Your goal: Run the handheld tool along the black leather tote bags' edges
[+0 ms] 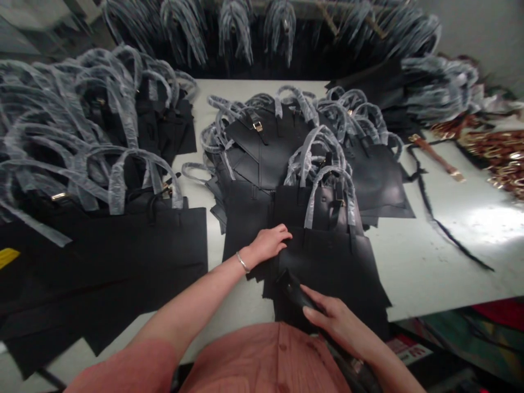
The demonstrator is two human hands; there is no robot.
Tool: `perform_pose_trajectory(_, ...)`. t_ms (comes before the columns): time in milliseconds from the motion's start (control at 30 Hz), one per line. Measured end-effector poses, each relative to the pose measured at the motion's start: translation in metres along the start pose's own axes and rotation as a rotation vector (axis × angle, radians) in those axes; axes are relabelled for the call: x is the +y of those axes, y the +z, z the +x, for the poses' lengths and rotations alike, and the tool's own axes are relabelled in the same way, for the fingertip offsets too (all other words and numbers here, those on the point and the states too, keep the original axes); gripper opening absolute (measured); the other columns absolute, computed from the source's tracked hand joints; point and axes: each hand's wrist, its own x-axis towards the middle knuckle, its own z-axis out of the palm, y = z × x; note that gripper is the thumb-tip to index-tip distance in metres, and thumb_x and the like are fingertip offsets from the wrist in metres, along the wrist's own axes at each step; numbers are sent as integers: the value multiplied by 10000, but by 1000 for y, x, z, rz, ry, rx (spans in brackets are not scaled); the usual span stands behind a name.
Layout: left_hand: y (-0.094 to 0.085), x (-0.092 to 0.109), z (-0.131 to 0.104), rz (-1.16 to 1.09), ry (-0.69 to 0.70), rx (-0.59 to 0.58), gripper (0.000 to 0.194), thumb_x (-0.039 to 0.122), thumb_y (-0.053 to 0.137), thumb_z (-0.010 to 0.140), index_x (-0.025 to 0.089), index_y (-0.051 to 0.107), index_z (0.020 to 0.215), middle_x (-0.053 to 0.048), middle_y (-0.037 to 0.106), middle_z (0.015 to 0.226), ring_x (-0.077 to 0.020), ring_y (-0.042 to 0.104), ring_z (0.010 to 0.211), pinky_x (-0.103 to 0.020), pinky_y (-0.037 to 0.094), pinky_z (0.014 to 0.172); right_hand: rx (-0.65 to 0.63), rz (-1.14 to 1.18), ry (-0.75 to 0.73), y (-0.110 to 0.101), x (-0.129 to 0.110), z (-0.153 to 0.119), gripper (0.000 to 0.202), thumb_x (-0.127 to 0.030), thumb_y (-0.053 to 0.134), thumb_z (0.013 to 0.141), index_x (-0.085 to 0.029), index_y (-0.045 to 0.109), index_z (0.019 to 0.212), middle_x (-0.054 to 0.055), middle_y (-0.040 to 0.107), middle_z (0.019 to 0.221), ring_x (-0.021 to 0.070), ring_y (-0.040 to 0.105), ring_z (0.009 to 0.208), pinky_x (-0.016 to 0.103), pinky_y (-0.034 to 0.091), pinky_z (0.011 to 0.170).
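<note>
In front of me lies a black leather bag panel (327,262) with a plastic-wrapped handle (313,191) at its top. My left hand (270,243) rests at the panel's upper left corner, its fingers stretched out and slightly apart, touching the edge. A bracelet is on that wrist. My right hand (333,316) is closed around a black handheld tool (297,295), whose wide end points up and left over the panel's lower left part. Part of the tool's body is hidden under the hand and forearm. Another black panel (245,213) lies just left of the corner.
Stacked black panels with wrapped handles (262,147) lie behind, and a larger pile (164,245) is on the left. More wrapped handles (235,27) hang at the back. Brown straps with gold buckles (497,158) and a black cord (434,218) are on the white table (442,262).
</note>
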Motion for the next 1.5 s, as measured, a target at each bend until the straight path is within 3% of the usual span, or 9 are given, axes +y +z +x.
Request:
perform_pose_trajectory(200, -6, 2, 6, 21, -7, -38, 276, 206, 640, 862, 257, 618, 1133, -9, 590, 1124, -180, 630, 949, -275, 501, 764, -47, 68, 105, 15, -14, 20, 612, -403, 532, 892, -189, 460, 1460, -2, 644, 750, 127, 579, 473, 262, 470, 487)
perform_pose_trajectory(467, -12, 6, 10, 7, -64, -39, 523, 179, 658, 826, 285, 494, 1311, -19, 607, 1103, -200, 634, 964, -272, 487, 762, -74, 40, 92, 13, -11, 15, 585, -385, 547, 884, -206, 498, 1438, 8, 675, 791, 128, 582, 533, 253, 492, 533)
perform_pose_trajectory(700, -19, 11, 16, 50, -114, -93, 568, 150, 619, 816, 301, 455, 1339, -12, 622, 1073, -187, 634, 936, -252, 463, 736, 156, -5, -33, 4, -30, 2, 617, -371, 603, 846, -263, 491, 1443, 19, 735, 871, 172, 630, 630, 290, 505, 666)
perform_pose_trajectory(867, -15, 21, 28, 135, -244, -109, 323, 323, 600, 888, 235, 519, 1189, -36, 669, 988, -202, 652, 852, -261, 431, 665, 311, 299, 46, -18, 13, -58, 664, -450, 623, 840, -211, 486, 1444, 16, 707, 897, 147, 570, 598, 272, 467, 582)
perform_pose_trajectory(1033, -15, 30, 25, 224, -355, -83, 194, 380, 507, 944, 209, 568, 877, -44, 684, 818, -215, 657, 763, -265, 382, 629, 683, 591, 232, -26, 77, -105, 912, -590, 650, 776, -133, 351, 1507, 5, 661, 734, 154, 553, 520, 283, 447, 498)
perform_pose_trajectory(1200, -32, 20, -7, 292, -481, -62, 253, 406, 437, 953, 217, 579, 861, -37, 661, 727, -237, 655, 706, -277, 370, 588, 932, 734, 341, -31, 124, -122, 970, -605, 724, 711, -158, 369, 1495, -7, 679, 662, 176, 598, 482, 281, 460, 441)
perform_pose_trajectory(1367, -42, 23, -31, 424, -666, -2, 276, 388, 407, 956, 187, 583, 1027, -85, 677, 824, -279, 665, 744, -320, 428, 603, 1021, 813, 368, -31, 137, -126, 975, -585, 784, 655, -155, 434, 1456, -2, 705, 631, 177, 610, 459, 271, 476, 411)
perform_pose_trajectory(1433, -32, 36, -30, 414, -583, 163, 275, 337, 430, 956, 171, 543, 1145, -105, 670, 983, -267, 660, 857, -329, 471, 670, 1032, 819, 361, -29, 138, -126, 962, -578, 783, 667, -157, 434, 1458, -4, 706, 623, 172, 612, 462, 263, 481, 416)
perform_pose_trajectory(1500, -10, 57, -23, 321, -340, 262, 246, 271, 449, 961, 176, 531, 1172, -102, 639, 1090, -236, 633, 973, -320, 496, 785, 1024, 826, 349, -26, 140, -126, 958, -571, 786, 670, -149, 438, 1456, -4, 704, 615, 173, 617, 471, 262, 488, 423)
